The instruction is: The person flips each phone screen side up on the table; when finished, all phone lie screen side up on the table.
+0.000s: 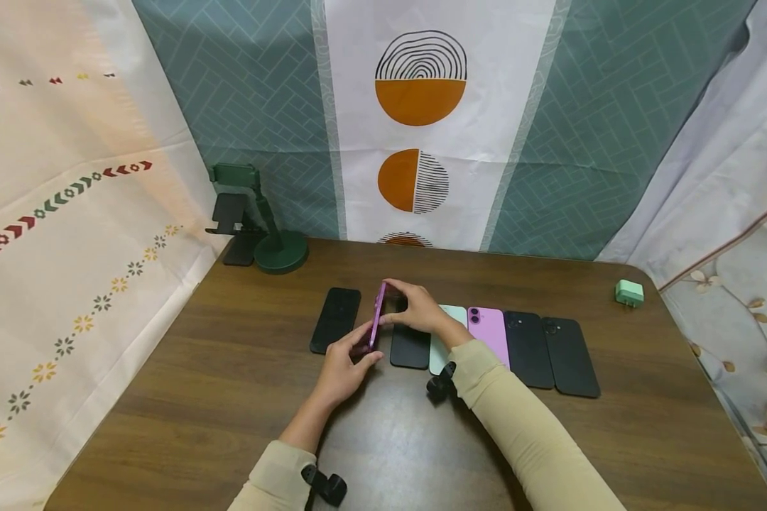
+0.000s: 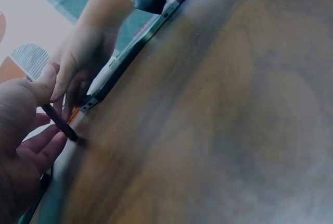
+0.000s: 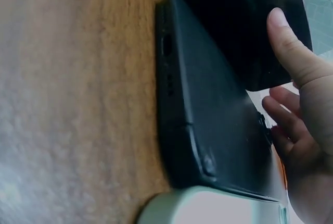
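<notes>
My left hand (image 1: 344,367) grips the near end of a purple phone (image 1: 378,316), which is tipped up on its long edge. At its far end, my right hand (image 1: 417,309) holds the same phone between thumb and fingers. The right wrist view shows the thumb pressed on its dark glossy screen (image 3: 234,26). To its left lies a black phone (image 1: 335,319). Just right of it, partly under my right hand, is another black phone (image 1: 410,348), with its bottom edge facing the right wrist camera. A mint phone (image 1: 437,356) lies beside that one, partly covered by my right wrist.
The row continues right with a second purple phone (image 1: 488,330) and two black phones (image 1: 529,351), camera sides up. A green phone stand (image 1: 281,250) is at the back left. Near the back right corner of the wooden table (image 1: 198,397) sits a mint charger plug (image 1: 629,292).
</notes>
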The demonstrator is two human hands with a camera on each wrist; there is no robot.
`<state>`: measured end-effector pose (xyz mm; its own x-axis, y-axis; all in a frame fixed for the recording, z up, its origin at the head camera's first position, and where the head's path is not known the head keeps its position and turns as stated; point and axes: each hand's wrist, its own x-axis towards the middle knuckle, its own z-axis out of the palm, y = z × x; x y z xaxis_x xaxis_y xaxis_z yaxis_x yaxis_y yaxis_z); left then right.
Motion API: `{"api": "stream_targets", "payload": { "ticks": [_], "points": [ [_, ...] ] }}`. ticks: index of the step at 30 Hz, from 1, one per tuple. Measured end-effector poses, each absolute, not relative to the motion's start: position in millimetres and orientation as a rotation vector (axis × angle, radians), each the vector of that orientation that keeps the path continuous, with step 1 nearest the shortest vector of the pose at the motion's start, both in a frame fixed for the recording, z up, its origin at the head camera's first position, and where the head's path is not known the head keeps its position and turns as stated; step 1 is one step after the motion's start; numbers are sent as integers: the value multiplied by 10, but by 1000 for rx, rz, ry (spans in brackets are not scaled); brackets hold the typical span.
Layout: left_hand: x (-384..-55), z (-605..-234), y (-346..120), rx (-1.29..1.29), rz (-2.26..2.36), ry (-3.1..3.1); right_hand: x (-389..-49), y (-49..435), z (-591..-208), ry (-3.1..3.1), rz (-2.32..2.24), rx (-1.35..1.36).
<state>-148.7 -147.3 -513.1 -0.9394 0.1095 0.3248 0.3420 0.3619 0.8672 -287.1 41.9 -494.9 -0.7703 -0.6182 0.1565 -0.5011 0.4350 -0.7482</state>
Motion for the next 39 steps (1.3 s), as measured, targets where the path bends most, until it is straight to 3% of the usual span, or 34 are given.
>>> {"api": "stream_targets", "payload": {
  "ticks": [11, 17, 24, 39],
  "points": [
    [-1498, -5081, -1432, -406, -1699, -2353, -2886, 422, -4984, 2606, -1068, -1033],
    [-1379, -4785, -1408, -353, -1699, -2391, -2867, 422, -5004, 2619, -1017, -1014],
    [-1494, -5067, -1525, -261, -1699, -2427, -2844, 397, -5013, 2658, -1012, -1015],
    [-1491, -5050, -1584, -196, -1623, -2501, -2815, 385, -5015, 2688, -939, -956]
  ]
}}
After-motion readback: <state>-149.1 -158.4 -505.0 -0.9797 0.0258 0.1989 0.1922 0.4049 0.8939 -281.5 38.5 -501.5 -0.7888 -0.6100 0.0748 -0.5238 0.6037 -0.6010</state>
